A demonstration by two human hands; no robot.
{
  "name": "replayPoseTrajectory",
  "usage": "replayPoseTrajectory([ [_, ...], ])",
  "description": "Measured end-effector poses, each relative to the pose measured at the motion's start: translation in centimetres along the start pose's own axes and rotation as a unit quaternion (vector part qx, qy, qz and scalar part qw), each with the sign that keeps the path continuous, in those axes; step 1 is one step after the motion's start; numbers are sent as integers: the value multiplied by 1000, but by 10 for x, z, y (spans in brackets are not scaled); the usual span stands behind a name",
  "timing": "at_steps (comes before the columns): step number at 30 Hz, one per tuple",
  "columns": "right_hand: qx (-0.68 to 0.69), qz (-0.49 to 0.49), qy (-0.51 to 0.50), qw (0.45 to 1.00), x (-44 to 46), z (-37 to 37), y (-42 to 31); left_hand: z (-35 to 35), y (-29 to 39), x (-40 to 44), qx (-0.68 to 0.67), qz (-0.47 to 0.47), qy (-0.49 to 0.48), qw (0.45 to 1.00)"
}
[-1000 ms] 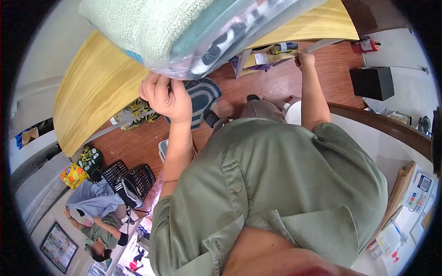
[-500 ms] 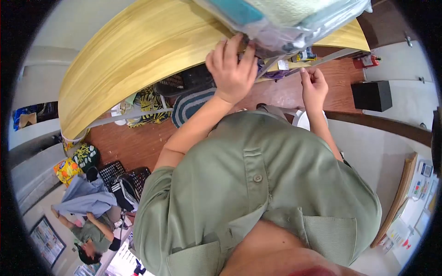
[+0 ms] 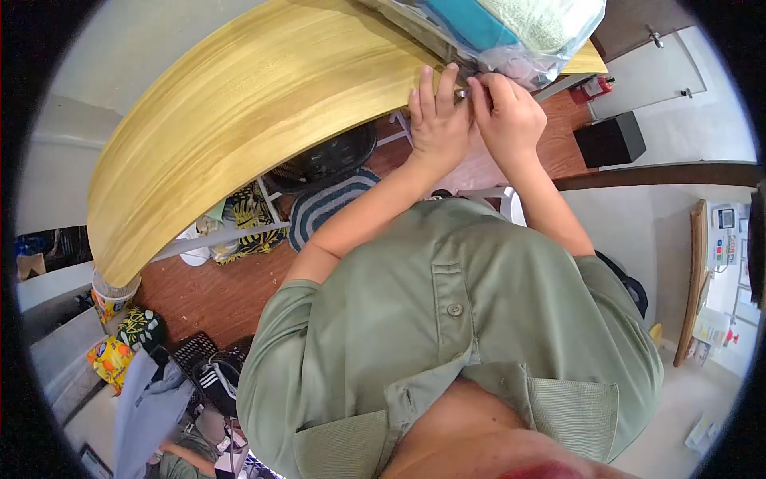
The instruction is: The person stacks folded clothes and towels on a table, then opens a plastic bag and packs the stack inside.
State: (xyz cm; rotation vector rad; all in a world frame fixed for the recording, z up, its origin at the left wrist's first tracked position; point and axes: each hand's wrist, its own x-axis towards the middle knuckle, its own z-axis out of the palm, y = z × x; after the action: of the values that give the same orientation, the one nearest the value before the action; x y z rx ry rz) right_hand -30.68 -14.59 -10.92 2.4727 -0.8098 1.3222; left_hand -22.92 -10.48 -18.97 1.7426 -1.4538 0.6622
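A clear plastic bag (image 3: 550,68) holding a teal item and a pale, fluffy textile lies on the wood-grain table (image 3: 263,96). My left hand (image 3: 439,128) is at the table's near edge by the bag's lower corner, its visible fingers stretched out and apart. Right beside it, my right hand (image 3: 509,120) has thumb and index finger pinched together at the bag's edge. Between the hands shows a small shiny metal piece (image 3: 461,94), too small to name. Whatever the right fingertips pinch is hidden.
Below the table are a black basket (image 3: 331,160) and a striped oval rug (image 3: 323,211). A black box (image 3: 610,140) and a red fire extinguisher (image 3: 594,86) stand right. At lower left, another person (image 3: 187,455) is partly visible near grey-blue cloth (image 3: 140,415).
My right hand has moved left and up to the bag's edge, beside my left hand. The left hand has shifted right and slightly down. The view has turned somewhat.
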Motion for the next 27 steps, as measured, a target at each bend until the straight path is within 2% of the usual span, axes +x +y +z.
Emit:
replayPoseTrajectory([
  [2,-45,23,-13,999,0,1,0,-1,1,0,-8,-4,4,1000],
  [7,-55,39,-3,998,-1,1,4,0,3,1,-9,1,22,1000],
  [9,-60,44,-6,997,-1,-2,5,-5,3,6,78,45,-23,996],
  [12,-53,58,-12,997,-3,-5,7,-2,5,6,55,38,-16,998],
  [15,-12,28,43,999,-11,-5,13,-1,8,6,49,35,-17,998],
  [17,49,101,74,991,-14,-8,12,0,10,6,42,36,-17,998],
  [21,43,120,71,989,-16,-12,27,1,14,8,21,48,-42,998],
  [23,-33,158,57,985,-16,-20,33,5,17,8,41,56,-41,997],
  [25,1,167,81,983,-22,-26,50,9,19,10,62,60,-39,996],
  [27,18,197,103,975,-35,-38,81,6,26,11,26,83,-45,995],
])
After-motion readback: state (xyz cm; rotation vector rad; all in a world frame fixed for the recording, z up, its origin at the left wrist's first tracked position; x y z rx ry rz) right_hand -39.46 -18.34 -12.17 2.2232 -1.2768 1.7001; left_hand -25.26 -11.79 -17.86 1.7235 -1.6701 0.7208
